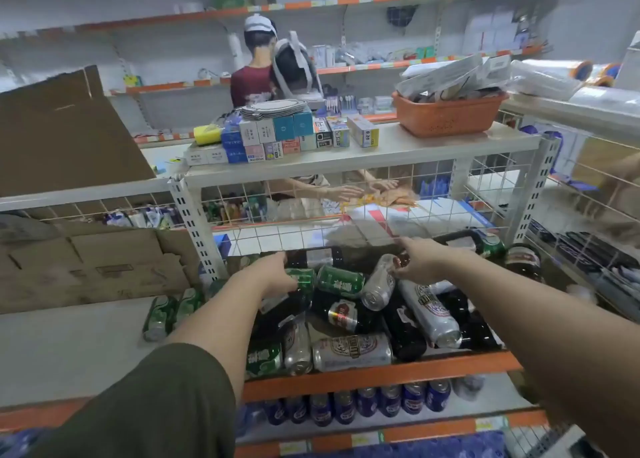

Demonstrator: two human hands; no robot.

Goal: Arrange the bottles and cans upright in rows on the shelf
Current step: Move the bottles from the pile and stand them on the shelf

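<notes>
- Person is holding both arms out into the middle shelf [381, 372]. Nothing on it is standing yet: cans and bottles are lying on their sides in one heap against the wire back [311, 229].
- Left hand [273, 274] is gripping a green can [306, 279] at the heap's back left. Fingers are curling round its end, thumb on top; the hand itself is hiding part of the grip.
- Right hand [419, 260] is pinching the upper end of a silver can [377, 289], which is leaning on the dark bottles [405, 333]. The index finger is sticking out past the can, doing no work.
- My read: they're going for top-layer items because those are loose, while the ones underneath are pinned.
- Two more green ones, the stray cans [162, 314], are lying on the next board to the left, near the post.
- Blue cans [367, 402] one level down are standing in a neat row, probably the target look.
- Risk as I'm judging it: the big can [353, 352] is sitting at the front lip and could roll off if the heap shifts.
</notes>
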